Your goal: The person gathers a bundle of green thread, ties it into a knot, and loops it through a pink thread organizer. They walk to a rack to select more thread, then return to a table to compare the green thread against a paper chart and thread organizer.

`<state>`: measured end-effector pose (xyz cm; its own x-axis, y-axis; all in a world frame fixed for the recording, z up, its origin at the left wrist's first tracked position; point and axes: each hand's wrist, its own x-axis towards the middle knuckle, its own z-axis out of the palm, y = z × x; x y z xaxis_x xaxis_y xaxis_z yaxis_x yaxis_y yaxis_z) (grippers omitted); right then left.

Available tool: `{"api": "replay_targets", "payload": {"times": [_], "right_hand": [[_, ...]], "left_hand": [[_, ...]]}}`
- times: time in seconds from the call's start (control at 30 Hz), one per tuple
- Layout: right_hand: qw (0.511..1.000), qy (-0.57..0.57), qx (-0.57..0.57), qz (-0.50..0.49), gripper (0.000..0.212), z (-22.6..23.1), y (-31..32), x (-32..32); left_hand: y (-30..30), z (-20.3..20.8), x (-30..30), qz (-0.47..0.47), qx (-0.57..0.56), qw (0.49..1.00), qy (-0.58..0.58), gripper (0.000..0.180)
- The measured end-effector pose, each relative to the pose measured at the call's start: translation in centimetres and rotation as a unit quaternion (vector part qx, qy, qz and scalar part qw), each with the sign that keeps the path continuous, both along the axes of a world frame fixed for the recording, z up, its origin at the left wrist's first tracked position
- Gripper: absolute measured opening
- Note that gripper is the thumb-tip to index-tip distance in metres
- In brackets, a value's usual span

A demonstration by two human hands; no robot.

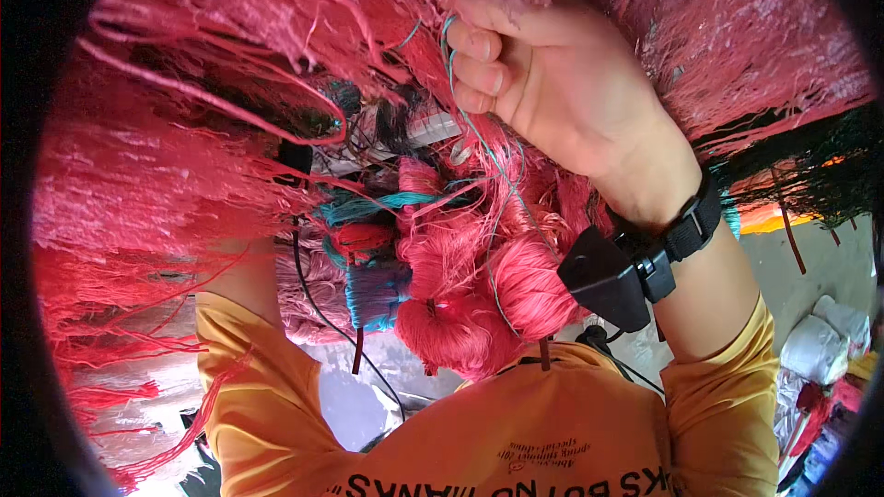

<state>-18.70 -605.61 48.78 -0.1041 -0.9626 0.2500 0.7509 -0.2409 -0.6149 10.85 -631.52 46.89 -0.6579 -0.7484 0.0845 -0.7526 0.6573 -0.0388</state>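
Observation:
My right hand point(571, 83) is raised among hanging strands of pinkish-red yarn point(746, 28). Its fingers are curled, and a thin teal thread point(485, 143) loops at the fingertips and runs down from them. Thumb and index fingertips are lost in the fringe. On the left, my left forearm point(244, 276) goes up behind a thick curtain of red yarn point(147, 184), which hides the hand. Between my arms hang bundled skeins: pink ones point(529, 290), a blue one point(376, 294) and some teal yarn point(378, 210). The teal thread passes down in front of the pink skeins.
A black device point(608, 281) is strapped to my right wrist. Dark rods point(358, 350) stick out below the skeins, and a black cable point(322, 313) curves past them. Dark green yarn point(801, 161) hangs at the right. White bags point(815, 350) lie at the lower right.

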Motion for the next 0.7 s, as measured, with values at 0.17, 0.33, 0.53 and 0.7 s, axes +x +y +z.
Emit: {"api": "replay_targets", "payload": {"times": [0.17, 0.33, 0.53, 0.7], "right_hand": [[1.0, 0.018, -0.006, 0.008, 0.017, 0.2, 0.2, 0.1], [0.993, 0.062, -0.066, 0.074, 0.012, 0.6, 0.9, 0.6], [0.996, 0.081, -0.024, 0.034, 0.016, 1.1, 1.9, 1.6], [0.994, 0.09, -0.016, 0.061, 0.011, 1.3, 3.0, 2.2]], "left_hand": [[1.2, 0.4, 1.0, 0.003, -0.006, 1.0, 0.005, 0.019], [3.4, 1.2, 1.4, 0.001, -0.007, 1.0, 0.016, 0.019], [10.8, 0.7, 1.6, -0.031, 0.029, 0.998, 0.054, 0.019], [14.9, -0.1, 1.4, -0.024, -0.049, 0.985, 0.161, 0.019]]}}
